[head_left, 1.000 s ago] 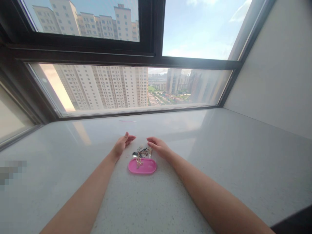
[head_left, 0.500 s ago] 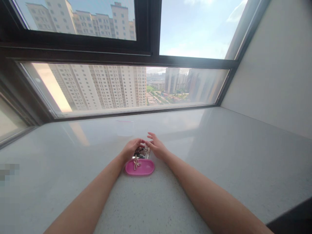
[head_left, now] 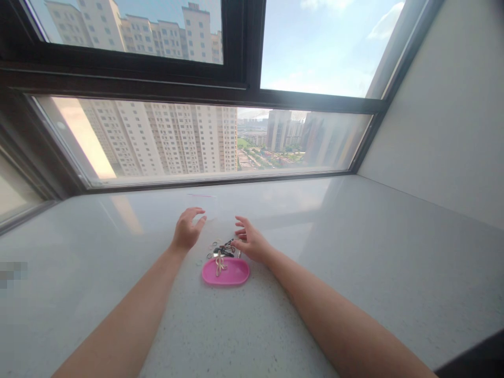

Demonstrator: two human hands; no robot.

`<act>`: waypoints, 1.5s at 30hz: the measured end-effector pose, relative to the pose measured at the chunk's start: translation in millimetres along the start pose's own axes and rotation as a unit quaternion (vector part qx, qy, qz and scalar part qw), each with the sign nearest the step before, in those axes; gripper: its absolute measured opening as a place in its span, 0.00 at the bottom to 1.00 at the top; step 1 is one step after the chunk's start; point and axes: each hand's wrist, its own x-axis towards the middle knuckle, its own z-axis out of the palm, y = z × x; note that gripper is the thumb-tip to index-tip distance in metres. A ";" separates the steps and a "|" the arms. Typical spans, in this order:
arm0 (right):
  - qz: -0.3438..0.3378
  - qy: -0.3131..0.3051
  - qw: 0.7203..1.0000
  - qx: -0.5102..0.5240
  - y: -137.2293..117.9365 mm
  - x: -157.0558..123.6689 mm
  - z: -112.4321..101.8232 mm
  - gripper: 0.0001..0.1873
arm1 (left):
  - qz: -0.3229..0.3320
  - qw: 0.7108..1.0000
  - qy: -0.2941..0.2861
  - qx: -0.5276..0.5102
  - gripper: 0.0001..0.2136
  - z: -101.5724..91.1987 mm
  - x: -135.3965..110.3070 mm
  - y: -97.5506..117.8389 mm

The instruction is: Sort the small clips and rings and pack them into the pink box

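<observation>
A pink oval tray (head_left: pixel 232 275) lies on the pale stone window ledge (head_left: pixel 354 252), with a beige bow-shaped clip (head_left: pixel 219 264) hanging over its far rim. Just beyond the tray sits a small heap of hair ties and clips (head_left: pixel 221 248). My left hand (head_left: pixel 186 231) hovers to the left of the heap, fingers spread and curved, holding nothing. My right hand (head_left: pixel 251 240) rests at the heap's right side with fingers apart, its fingertips touching the small items.
A wide window (head_left: pixel 205 136) with a dark frame runs along the ledge's far edge. A plain wall (head_left: pixel 452 115) closes the right side. A thin pink line (head_left: pixel 201 195) lies on the ledge farther back.
My left hand has lifted off the heap and drawn back to the left, opening. Several hair ties now lie spread out on the ledge left of the heap. My right hand barely moved.
</observation>
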 end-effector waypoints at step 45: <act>-0.042 0.008 0.995 -0.091 -5.7 0.4 -2.3 0.12 | 0.205 0.971 -0.029 0.120 0.10 0.7 -6.9 20.1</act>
